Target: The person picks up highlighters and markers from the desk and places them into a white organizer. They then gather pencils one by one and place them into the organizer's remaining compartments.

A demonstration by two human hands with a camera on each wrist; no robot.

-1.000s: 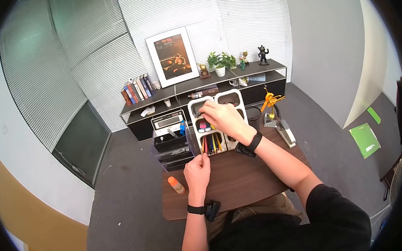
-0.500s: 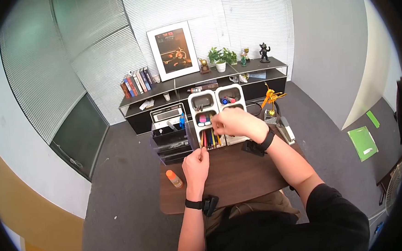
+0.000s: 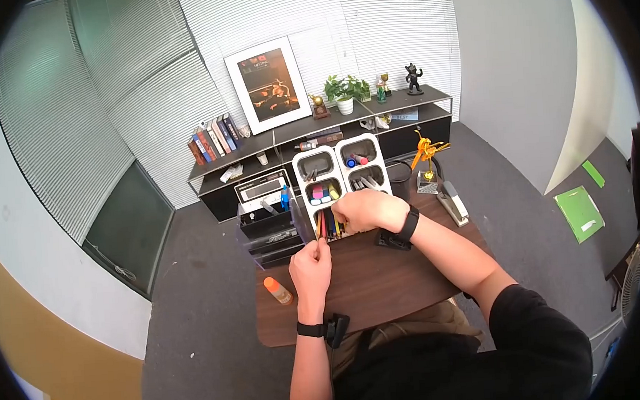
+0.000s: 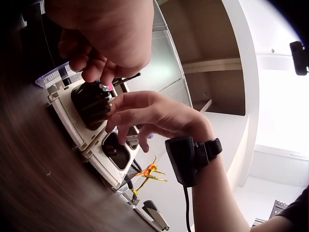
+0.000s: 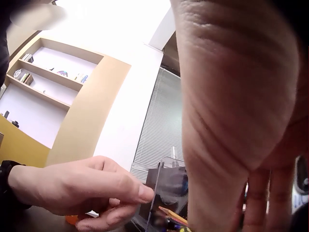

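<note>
Loosely curled, my left hand (image 3: 310,268) is just in front of the near left compartment of the organizer (image 3: 308,214), with nothing visible in its fingers. My right hand (image 3: 372,210) reaches over that compartment from the right. In the left wrist view the right hand's thumb and index fingertips (image 4: 113,114) come down at its rim, right by the tips of the pencils; the other fingers hang spread. Colored pencils (image 3: 328,223) stand in the compartment, and an orange pencil (image 5: 172,214) shows near the left thumb in the right wrist view.
Erasers (image 3: 317,193) and dark small items (image 3: 310,176) fill other compartments. A clear desk caddy (image 3: 267,236) stands at the left, an orange-capped bottle (image 3: 278,290) nearer. On the right are a stapler (image 3: 453,203) and a gold figurine (image 3: 427,160). A shelf (image 3: 287,136) stands behind.
My right hand has moved from the far left compartment back toward me, down to the pencil compartment. The left hand stays about where it was. Markers in the far right compartment have come into view.
</note>
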